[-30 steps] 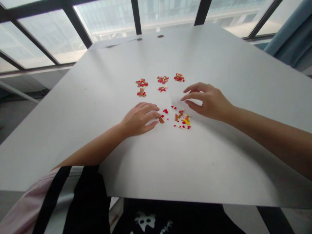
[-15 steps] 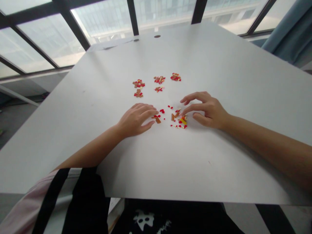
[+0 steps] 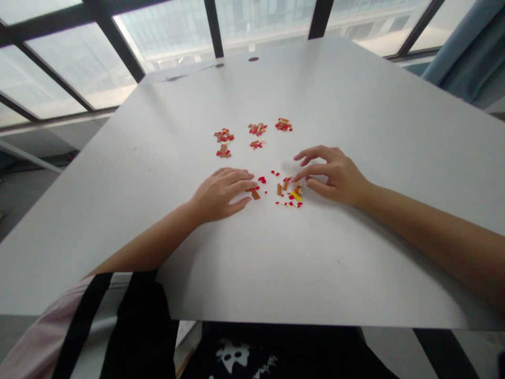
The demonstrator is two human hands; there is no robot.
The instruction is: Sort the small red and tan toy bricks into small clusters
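Note:
My left hand (image 3: 224,195) lies on the table, fingers stretched out, its fingertips over a few red pieces and a brown building brick (image 3: 255,194). To the right, my right hand (image 3: 329,176) hovers with fingers apart at a loose scatter of small bricks. One fingertip touches or nearly touches a brown brick (image 3: 285,185) there. A yellow brick (image 3: 295,196) lies in the same scatter, partly among orange and red ones. Tiny red and cream pieces (image 3: 291,204) line its near side. Between the hands sits a red brick (image 3: 262,180).
Beyond the hands on the white table (image 3: 252,263) lie several small heaps of bricks: a left heap (image 3: 224,136), a brown-and-red cluster (image 3: 223,151), a middle heap (image 3: 257,129), a smaller one (image 3: 256,144) and a right heap (image 3: 283,125). Windows stand behind the table.
My right hand's thumb and fingers have shifted slightly left, and the brown brick under its fingertip has turned more upright. My left hand stays in place.

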